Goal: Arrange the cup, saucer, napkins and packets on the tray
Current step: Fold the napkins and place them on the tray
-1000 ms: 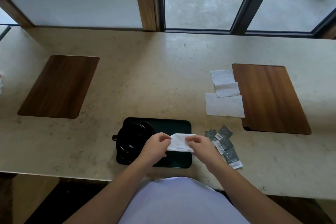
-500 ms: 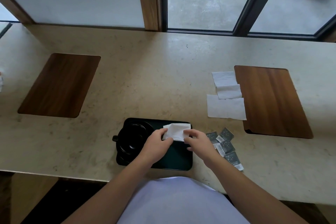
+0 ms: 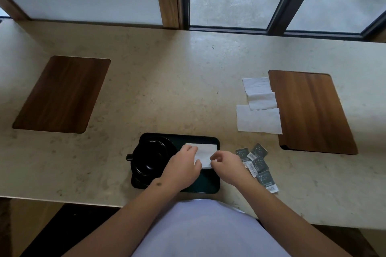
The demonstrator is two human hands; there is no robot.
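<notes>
My left hand (image 3: 183, 165) presses a folded napkin (image 3: 205, 153) flat onto the tray (image 3: 208, 184) while my right hand (image 3: 226, 166) pinches its near corner, right of the cup (image 3: 149, 157) already on its saucer (image 3: 137, 180) there. Judging by this, the job is about half done. Three napkins (image 3: 259, 106) lie beyond the tray's right end and the packets (image 3: 258, 165) just beside it, all on the counter (image 3: 177, 89).

white napkin (image 3: 205, 153) flat on tray (image 3: 208, 185) (dark)

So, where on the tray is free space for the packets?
Only the dark strip of the tray nearest the person, below the napkin. The cup fills the other half, and both hands crowd the middle.
</notes>
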